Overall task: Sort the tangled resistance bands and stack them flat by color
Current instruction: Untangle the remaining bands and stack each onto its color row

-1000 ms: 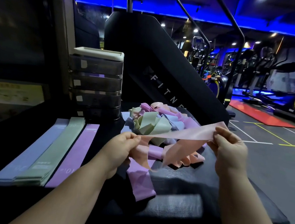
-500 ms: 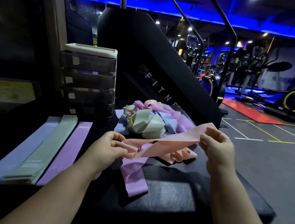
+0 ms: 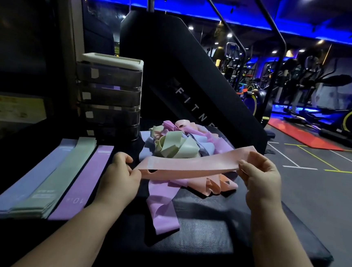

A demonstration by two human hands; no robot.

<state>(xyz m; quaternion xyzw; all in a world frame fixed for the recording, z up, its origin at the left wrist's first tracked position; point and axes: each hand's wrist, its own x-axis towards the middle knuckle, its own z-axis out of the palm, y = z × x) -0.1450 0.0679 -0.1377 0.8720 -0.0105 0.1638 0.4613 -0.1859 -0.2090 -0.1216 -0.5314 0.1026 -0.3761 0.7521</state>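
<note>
Tension matters: my left hand (image 3: 122, 171) and right hand (image 3: 260, 179) each pinch an end of the pink band (image 3: 189, 162), held above the tangle (image 3: 180, 143). I should pull it untwisted, then lay it flat beside the purple stack (image 3: 81, 180) on the desk (image 3: 200, 233).

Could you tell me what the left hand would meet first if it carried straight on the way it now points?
Probably the tangled pile, at its blue-grey edge just beyond the left hand, which pinches the pink band; depth is unclear.

White letters "FITNE" on the black machine panel (image 3: 194, 105), seemingly "10" on the flat purple band (image 3: 83, 180)
</note>
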